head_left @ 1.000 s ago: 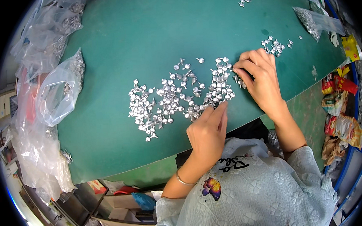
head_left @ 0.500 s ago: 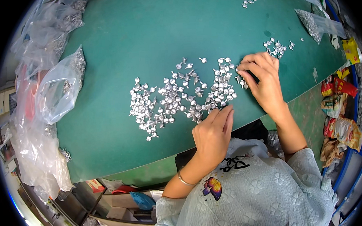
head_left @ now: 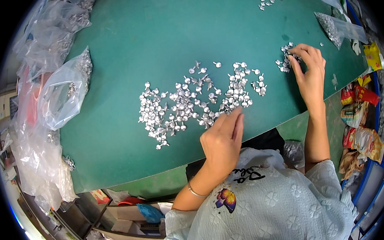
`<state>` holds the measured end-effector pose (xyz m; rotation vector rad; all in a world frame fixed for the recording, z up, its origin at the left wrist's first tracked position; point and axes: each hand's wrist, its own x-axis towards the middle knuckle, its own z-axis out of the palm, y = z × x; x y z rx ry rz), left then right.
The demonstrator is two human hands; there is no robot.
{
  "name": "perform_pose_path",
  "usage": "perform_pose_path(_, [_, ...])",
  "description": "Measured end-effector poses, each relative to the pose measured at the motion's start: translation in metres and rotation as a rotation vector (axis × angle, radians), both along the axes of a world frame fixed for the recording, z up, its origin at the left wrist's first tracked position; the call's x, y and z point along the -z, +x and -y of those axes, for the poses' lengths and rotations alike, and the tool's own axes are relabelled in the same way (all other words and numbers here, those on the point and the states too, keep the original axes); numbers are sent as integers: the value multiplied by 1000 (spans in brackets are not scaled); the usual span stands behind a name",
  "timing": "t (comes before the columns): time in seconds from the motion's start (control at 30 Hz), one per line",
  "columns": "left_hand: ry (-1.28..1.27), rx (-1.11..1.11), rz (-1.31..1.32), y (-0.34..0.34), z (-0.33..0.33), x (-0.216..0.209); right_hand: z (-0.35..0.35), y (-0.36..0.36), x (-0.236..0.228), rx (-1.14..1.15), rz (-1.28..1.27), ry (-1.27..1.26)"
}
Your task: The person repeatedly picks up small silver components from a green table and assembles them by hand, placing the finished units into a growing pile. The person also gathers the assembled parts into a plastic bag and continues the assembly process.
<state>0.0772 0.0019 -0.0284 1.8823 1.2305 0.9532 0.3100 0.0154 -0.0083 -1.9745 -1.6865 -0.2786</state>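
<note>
Sorting looks to be the step in hand: small silvery metal pieces are being worked over on the green table [head_left: 153,44]. Nearest the body, the left hand [head_left: 222,141] lies palm down at the table's near edge, its fingers held straight and close together, their tips touching the near rim of the big scattered spread of metal pieces [head_left: 195,104]; it grips nothing that I can see. Farther out and to the side, the right hand [head_left: 309,72] reaches with the forearm stretched forward, fingers curled over a small separate cluster of pieces [head_left: 284,61], seemingly gathering or pinching some, though what sits under the fingertips is hidden. Any next move, I judge, calls for fine fingertip picking. Clear plastic bags [head_left: 62,94] holding more pieces lie along the far left.
</note>
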Motion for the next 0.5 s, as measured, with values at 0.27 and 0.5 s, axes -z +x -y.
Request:
perform_pose_path(0.27, [15, -17, -83, 6, -17, -7, -19, -54, 8, -411, -187, -162])
perform_pose_path(0.5, [-37, -22, 5, 3, -16, -4, -19, -53, 9, -413, -175, -129])
